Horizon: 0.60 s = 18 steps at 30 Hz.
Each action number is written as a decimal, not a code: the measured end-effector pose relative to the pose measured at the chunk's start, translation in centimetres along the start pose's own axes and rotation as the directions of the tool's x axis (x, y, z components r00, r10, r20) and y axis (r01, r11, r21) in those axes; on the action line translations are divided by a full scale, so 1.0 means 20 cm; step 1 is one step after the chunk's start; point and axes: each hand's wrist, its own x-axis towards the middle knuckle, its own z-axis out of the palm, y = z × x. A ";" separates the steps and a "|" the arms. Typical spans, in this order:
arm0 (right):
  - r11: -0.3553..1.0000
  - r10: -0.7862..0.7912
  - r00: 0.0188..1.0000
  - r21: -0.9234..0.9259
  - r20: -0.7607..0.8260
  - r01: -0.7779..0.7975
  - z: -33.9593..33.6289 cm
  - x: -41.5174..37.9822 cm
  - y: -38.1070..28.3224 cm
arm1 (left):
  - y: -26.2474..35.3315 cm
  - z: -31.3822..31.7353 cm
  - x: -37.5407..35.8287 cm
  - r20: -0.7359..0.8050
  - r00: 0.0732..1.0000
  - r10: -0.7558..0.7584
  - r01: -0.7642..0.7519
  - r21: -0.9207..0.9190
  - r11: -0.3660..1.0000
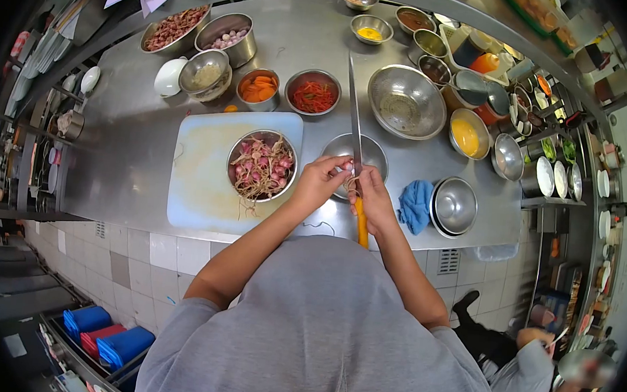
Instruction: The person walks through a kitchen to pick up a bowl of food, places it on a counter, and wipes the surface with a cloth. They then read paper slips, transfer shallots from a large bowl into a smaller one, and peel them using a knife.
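Observation:
My left hand [320,183] is closed, its fingertips pinching a small shallot [347,166] beside the knife blade. Wrapped round the yellow-orange handle of a long knife [355,100] is my right hand [375,202], with the blade pointing away from me. Both hands are over the near side of a steel bowl [376,154], whose inside is partly hidden. Bits of dry root or skin show near my right fingers. Left of my hands, a bowl of unpeeled shallots [263,166] with stringy roots rests on a white cutting board [202,165].
Bowls of sliced red chillies [312,95], carrot slices [260,89] and peeled shallots [229,38] stand behind the board. A large steel bowl [407,104], a blue cloth [416,206] and stacked bowls [455,206] lie to the right. Another person [527,379] is at lower right.

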 end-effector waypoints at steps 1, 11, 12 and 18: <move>1.000 0.012 1.000 0.012 -0.003 -0.012 0.00 0.00 0.00 | -0.01 0.01 0.00 0.006 1.000 -0.022 0.022 -0.056 0.998; 0.996 0.064 0.997 0.065 0.047 -0.067 0.01 -0.02 -0.02 | -0.15 0.02 0.02 0.170 0.968 -0.187 0.250 -0.553 0.795; 0.996 0.059 0.996 0.063 0.061 -0.062 0.00 -0.02 -0.01 | -0.16 0.03 0.02 0.170 0.964 -0.204 0.264 -0.552 0.791; 0.998 0.065 0.998 0.018 -0.006 -0.065 0.02 -0.01 -0.02 | -0.19 0.01 0.03 0.198 0.935 -0.295 0.353 -0.614 0.705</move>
